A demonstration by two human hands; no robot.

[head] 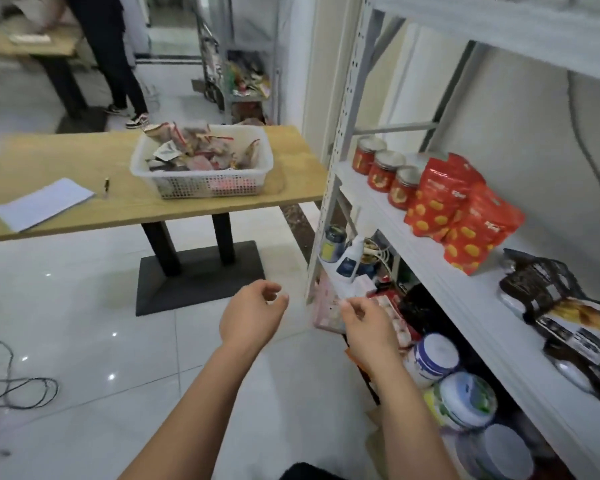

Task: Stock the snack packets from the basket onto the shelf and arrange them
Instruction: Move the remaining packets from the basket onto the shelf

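A white plastic basket [201,188] full of mixed snack packets [201,152] stands on the right end of a wooden table [66,157]. To the right is a white metal shelf [430,237] holding red snack packets [461,209] and dark snack packets [565,320]. My left hand [252,311] hangs over the floor below the table with fingers loosely curled, holding nothing. My right hand [368,323] is beside the shelf's lower level, fingers relaxed and empty. Both hands are well short of the basket.
Three red jars [381,169] sit at the shelf's far end. Tubs, bottles and boxes [440,362] crowd the lower levels. A paper sheet [42,202] and a pen [106,185] lie on the table. Cables [18,389] lie on the floor at left. A person [111,53] stands by another table behind.
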